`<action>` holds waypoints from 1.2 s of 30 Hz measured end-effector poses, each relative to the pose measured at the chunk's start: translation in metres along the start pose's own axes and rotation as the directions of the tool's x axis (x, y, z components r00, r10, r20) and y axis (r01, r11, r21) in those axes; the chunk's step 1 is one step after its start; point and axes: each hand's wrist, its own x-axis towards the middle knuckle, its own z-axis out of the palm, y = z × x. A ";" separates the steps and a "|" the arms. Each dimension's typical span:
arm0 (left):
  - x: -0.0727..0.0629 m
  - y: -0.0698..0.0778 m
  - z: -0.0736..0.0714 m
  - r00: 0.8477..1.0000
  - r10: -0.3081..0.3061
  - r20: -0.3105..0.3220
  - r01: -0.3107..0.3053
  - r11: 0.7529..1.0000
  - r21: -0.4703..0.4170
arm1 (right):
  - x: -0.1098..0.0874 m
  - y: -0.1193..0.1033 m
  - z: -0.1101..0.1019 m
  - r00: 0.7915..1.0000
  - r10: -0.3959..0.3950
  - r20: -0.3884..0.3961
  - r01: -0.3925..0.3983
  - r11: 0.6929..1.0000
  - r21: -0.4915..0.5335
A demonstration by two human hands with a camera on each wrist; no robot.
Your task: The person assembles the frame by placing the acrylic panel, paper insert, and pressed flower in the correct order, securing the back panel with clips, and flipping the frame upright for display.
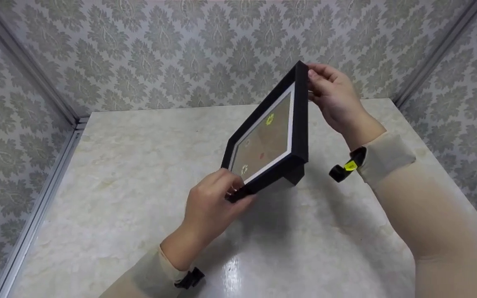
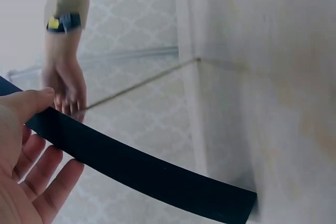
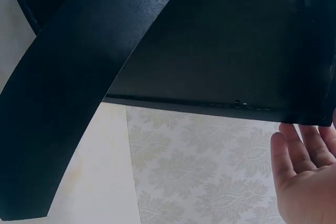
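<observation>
A black picture frame with a white inner border is held up at a slant above the table. Small yellow and red marks show on its tan, glazed front. My left hand grips its lower left corner, thumb underneath and fingers over the front edge. At the upper right side, my right hand holds the frame by its edge, fingers partly hidden behind. The right wrist view shows the dark back panel, with a broad black stand leg angled out from it. A long black edge of the frame crosses the left wrist view.
Beneath the frame lies a pale marbled table. Patterned walls rise at the back and sides, with metal rails along the corners. Each wrist wears a black strap over a light sleeve.
</observation>
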 end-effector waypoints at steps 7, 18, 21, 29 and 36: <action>-0.003 0.016 0.009 0.999 0.030 0.022 -0.030 0.999 0.010 | 0.001 0.000 -0.002 0.999 0.011 0.038 -0.007 0.994 -0.106; 0.004 -0.012 0.002 0.981 -0.164 0.102 0.185 0.949 -0.256 | -0.065 -0.004 0.001 0.987 -0.155 -0.050 0.144 0.973 -0.179; 0.021 -0.038 0.005 0.931 -0.332 0.151 0.364 0.884 -0.295 | -0.098 -0.001 0.002 0.965 -0.233 -0.121 0.225 0.972 -0.072; 0.060 -0.113 0.022 0.724 -0.559 0.405 0.666 0.719 -0.198 | -0.171 0.022 0.012 0.930 -0.366 -0.003 0.364 0.922 0.130; 0.078 -0.143 0.033 0.631 -0.559 0.539 0.731 0.660 -0.172 | -0.190 0.040 0.024 0.866 -0.497 0.050 0.499 0.867 -0.024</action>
